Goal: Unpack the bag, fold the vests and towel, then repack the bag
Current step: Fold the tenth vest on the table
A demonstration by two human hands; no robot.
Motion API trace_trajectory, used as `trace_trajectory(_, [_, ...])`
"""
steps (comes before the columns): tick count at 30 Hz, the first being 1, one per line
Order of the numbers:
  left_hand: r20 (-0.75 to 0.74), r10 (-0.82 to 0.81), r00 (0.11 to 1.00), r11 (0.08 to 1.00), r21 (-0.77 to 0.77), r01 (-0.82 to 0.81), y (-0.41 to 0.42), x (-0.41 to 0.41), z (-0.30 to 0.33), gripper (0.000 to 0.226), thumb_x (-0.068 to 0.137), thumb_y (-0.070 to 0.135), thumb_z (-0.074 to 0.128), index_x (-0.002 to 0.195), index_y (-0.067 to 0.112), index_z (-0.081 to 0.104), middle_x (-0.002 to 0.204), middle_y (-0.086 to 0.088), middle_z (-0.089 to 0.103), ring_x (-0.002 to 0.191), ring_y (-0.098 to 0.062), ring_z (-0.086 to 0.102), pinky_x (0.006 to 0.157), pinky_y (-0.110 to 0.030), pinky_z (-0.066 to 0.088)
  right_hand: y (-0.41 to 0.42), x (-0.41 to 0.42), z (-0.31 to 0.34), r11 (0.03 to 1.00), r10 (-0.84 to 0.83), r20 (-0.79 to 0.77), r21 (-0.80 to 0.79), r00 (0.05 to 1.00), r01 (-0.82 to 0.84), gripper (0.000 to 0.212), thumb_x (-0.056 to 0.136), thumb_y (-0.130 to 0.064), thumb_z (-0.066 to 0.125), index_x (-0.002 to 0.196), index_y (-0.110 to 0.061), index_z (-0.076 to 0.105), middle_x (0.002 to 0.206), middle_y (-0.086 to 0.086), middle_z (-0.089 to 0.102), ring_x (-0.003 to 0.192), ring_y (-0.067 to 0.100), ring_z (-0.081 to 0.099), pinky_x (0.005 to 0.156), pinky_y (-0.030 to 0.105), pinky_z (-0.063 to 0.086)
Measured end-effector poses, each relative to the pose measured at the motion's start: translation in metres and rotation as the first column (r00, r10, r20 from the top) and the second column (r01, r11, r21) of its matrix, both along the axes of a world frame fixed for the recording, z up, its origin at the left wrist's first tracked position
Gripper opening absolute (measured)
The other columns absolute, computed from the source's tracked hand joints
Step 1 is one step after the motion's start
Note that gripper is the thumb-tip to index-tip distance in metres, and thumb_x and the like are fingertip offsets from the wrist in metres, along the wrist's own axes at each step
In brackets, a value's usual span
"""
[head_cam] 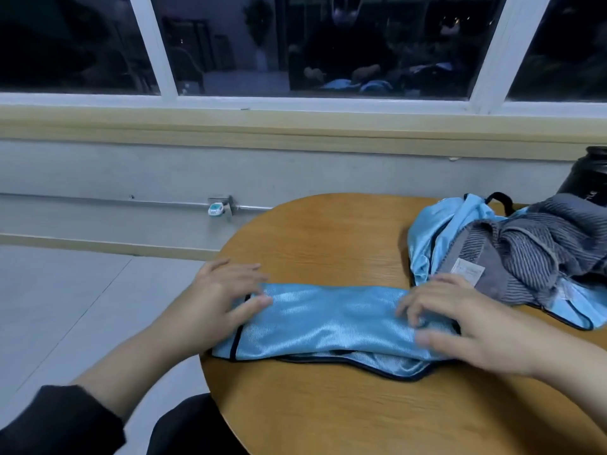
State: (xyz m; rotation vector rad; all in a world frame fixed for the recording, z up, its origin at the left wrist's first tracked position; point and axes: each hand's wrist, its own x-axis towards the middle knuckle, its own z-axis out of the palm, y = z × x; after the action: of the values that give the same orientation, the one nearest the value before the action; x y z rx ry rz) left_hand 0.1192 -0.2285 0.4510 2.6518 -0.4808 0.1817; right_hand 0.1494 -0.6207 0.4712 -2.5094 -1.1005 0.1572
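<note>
Blue vest (328, 320) lies folded on the table (328, 231); left hand (226, 290) presses its nine-o'clock end flat, right hand (460, 316), fingers loosely bent, its three-o'clock end. Towel (542, 254) at two o'clock.

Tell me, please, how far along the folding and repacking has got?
Unpacking looks done. In hand: both hands, left and right, press a partly folded blue vest on the table. Left: the second vest and grey towel lie heaped, unfolded; nothing is repacked.

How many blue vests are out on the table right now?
2: one vest under both hands near the front edge; a second blue vest crumpled at right beneath the grey towel, which may hide more.
</note>
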Motion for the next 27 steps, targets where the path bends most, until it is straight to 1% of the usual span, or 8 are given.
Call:
trace_trajectory(2, [0.004,0.134,0.991,0.991,-0.029,-0.134,-0.043,0.0,0.008,0.048,0.099,0.063,0.041,0.126,0.035,0.069,0.139,0.017,0.06,0.135,-0.001,0.046,0.111,-0.013,0.023,0.018,0.009,0.0,0.989,-0.063,0.118,0.141,0.991,0.046,0.037,0.105,-0.058,0.034,0.101,-0.034,0.062,0.109,-0.019,0.066,0.107,0.005,0.061,0.104,0.03,0.038])
trace_trajectory(4, [-0.148,0.173,0.974,0.985,0.013,-0.173,-0.085,-0.002,0.004,0.052,0.104,0.054,0.04,0.152,0.035,0.043,0.158,0.016,0.04,0.147,-0.008,0.031,0.119,-0.023,0.02,0.038,0.021,-0.005,0.99,-0.084,0.126,0.12,0.988,0.069,0.036,0.107,-0.047,0.037,0.121,-0.032,0.067,0.128,-0.022,0.065,0.123,-0.001,0.055,0.106,0.029,0.041])
trace_trajectory(8, [-0.326,0.11,0.939,0.967,0.254,-0.025,-0.11,0.002,-0.029,0.064,0.106,0.057,0.016,0.163,0.029,0.007,0.17,0.009,-0.005,0.155,-0.006,-0.01,0.127,-0.044,-0.006,0.056,0.025,-0.038,0.975,0.116,-0.016,-0.19,0.993,-0.117,0.056,0.107,-0.044,0.039,0.16,-0.029,0.028,0.165,-0.021,0.017,0.151,-0.01,0.001,0.126,0.026,0.006])
trace_trajectory(13, [-0.233,-0.1,0.967,0.902,0.39,0.187,-0.078,0.025,-0.041,0.078,0.092,0.072,-0.001,0.162,0.036,-0.002,0.167,0.018,-0.016,0.151,0.0,-0.022,0.126,-0.04,-0.011,0.054,-0.01,-0.056,0.935,0.06,0.025,-0.351,0.998,-0.047,0.07,0.098,-0.067,0.005,0.161,-0.04,-0.008,0.164,-0.022,-0.022,0.148,-0.003,-0.027,0.124,0.03,-0.014])
trace_trajectory(18, [-0.142,-0.156,0.978,0.855,0.476,0.205,-0.07,0.082,-0.042,0.065,0.101,0.063,0.004,0.162,0.039,0.009,0.169,0.015,0.0,0.155,-0.004,-0.008,0.126,-0.041,-0.008,0.082,-0.021,-0.068,0.932,-0.203,0.09,-0.289,0.975,0.221,0.073,0.095,-0.07,-0.003,0.161,-0.039,-0.003,0.166,-0.018,-0.015,0.154,0.006,-0.016,0.124,0.036,-0.009])
trace_trajectory(23, [-0.13,0.25,0.96,0.809,0.573,-0.133,-0.097,0.104,-0.042,0.055,0.109,0.039,0.03,0.161,0.025,0.018,0.171,-0.009,0.001,0.157,-0.026,0.003,0.123,-0.056,0.008,0.108,-0.031,-0.081,0.863,-0.46,0.069,-0.199,0.885,0.464,0.062,0.093,-0.058,0.036,0.138,-0.025,0.063,0.145,-0.003,0.059,0.134,0.022,0.057,0.107,0.045,0.026])
trace_trajectory(25, [-0.237,0.267,0.934,0.887,0.439,-0.142,-0.106,0.104,-0.049,0.062,0.107,0.053,0.021,0.162,0.028,0.009,0.171,-0.002,-0.009,0.157,-0.021,-0.006,0.123,-0.057,0.002,0.113,-0.037,-0.078,0.876,-0.441,0.005,-0.214,0.897,0.432,0.067,0.1,-0.061,0.023,0.143,-0.023,0.058,0.151,-0.002,0.052,0.139,0.024,0.052,0.11,0.045,0.025])
trace_trajectory(27, [-0.218,0.209,0.953,0.924,0.363,-0.12,-0.102,0.112,-0.055,0.067,0.104,0.062,0.013,0.163,0.031,0.004,0.17,0.005,-0.01,0.156,-0.014,-0.01,0.125,-0.054,-0.003,0.114,-0.034,-0.062,0.908,-0.402,0.043,-0.108,0.915,0.404,0.087,0.093,-0.07,-0.007,0.158,-0.028,0.032,0.166,-0.011,0.021,0.155,0.015,0.021,0.121,0.037,0.015])
